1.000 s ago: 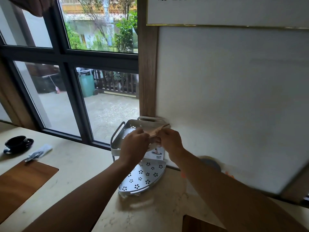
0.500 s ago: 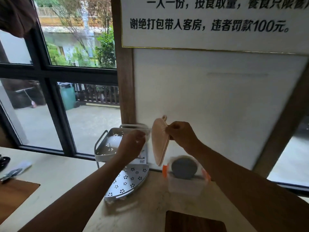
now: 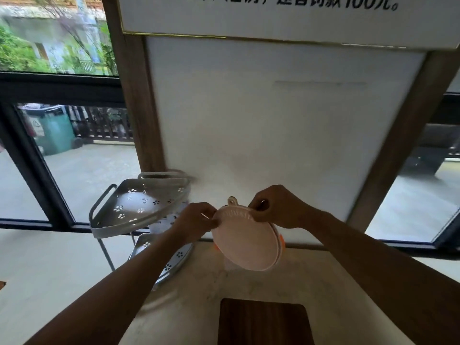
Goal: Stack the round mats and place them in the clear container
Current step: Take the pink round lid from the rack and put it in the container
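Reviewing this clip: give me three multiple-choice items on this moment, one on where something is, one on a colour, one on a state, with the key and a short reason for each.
1. Where is the white two-tier corner rack?
A. Left of the hands, on the counter
B. Right of the hands
C. On the dark wooden inlay

2. What colour is the round mat?
A. Dark green
B. Pale pink
C. Black

3. How is the mat held?
A. Lying flat on the counter, untouched
B. By one hand only
C. Tilted in the air, left hand and right hand both pinching its upper edge

Key: 1 A, the rack stands by the window, left of both hands. 2 B, its face is pale pink. 3 C, both hands grip its rim above the counter.
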### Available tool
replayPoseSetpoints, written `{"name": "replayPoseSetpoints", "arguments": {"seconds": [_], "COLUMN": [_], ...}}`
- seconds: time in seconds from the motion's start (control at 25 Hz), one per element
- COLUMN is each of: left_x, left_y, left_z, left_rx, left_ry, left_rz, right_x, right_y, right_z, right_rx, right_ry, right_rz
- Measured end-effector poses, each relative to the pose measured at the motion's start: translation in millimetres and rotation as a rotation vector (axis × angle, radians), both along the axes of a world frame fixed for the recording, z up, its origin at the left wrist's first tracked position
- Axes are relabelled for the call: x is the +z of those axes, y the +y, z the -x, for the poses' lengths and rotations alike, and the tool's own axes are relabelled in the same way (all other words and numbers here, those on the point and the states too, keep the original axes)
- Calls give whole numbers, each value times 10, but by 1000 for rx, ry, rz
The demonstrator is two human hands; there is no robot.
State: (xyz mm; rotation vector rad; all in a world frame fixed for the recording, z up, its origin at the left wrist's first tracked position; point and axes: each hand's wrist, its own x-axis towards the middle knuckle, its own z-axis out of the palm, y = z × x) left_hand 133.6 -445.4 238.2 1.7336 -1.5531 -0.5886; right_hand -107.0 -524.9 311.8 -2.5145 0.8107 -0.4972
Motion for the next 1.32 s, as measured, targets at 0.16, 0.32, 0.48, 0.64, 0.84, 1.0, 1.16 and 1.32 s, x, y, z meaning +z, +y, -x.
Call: {"name": "replayPoseSetpoints", "arguments": {"seconds": [0.16,0.32,0.48,0.64,0.84,1.0,1.16,1.32], "left_x": [-229,-377,-610,-919,-1329,-1547,-1717,-1807], "left_y": [-206,-595,-1045,-1357,-1610,-1711,-1800,-1888], "left_z": [12,35,23,65,111,121,144,158], "left_rx": [-6,18,90,112,89,67,83,133], "left_ry": [-47,-146,-156,-179,-257,-280,-232,-219], "left_rz": [-17,-2,15,34,8,6,41,76], "right_x": [-397,-762,-1145,-1515,-2040,-2337,-2493,-2522], "right_y": [-386,-823,-1232,-1533,-1757,-1831,-1887,-1927], "right_z": [143,136,92,89,93,83,58,19], "right_rx": [-60,-142,-202,-193,-232,-277,-283,-313], "right_ry": [39,8,-63,-40,-24,-30,-27,-24], "right_rz": [2,33,44,45,34,55,73,76]}}
